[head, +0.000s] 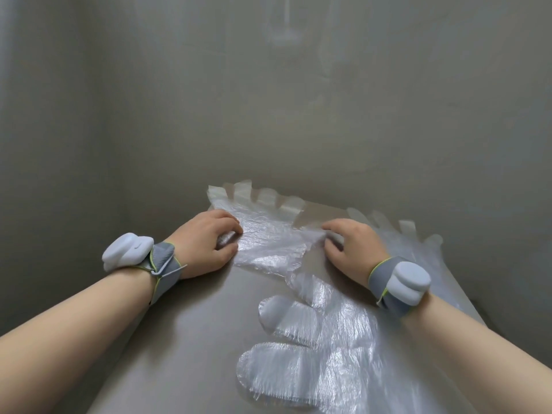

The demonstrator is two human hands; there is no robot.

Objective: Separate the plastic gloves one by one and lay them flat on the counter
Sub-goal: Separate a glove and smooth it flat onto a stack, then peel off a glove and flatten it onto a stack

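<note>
Both bare forearms reach in from the near corners and converge toward the far middle. The left forearm (pixel 74 312) comes from the near left, the right forearm (pixel 493 348) from the near right. Each wrist wears a grey band with a white pod: the left band (pixel 165 264) and the right band (pixel 385 283). The left hand (pixel 206 243) and right hand (pixel 352 246) lie knuckles-up, a little apart, fingers curled, each pinching one side of a plastic glove (pixel 268 231).
</note>
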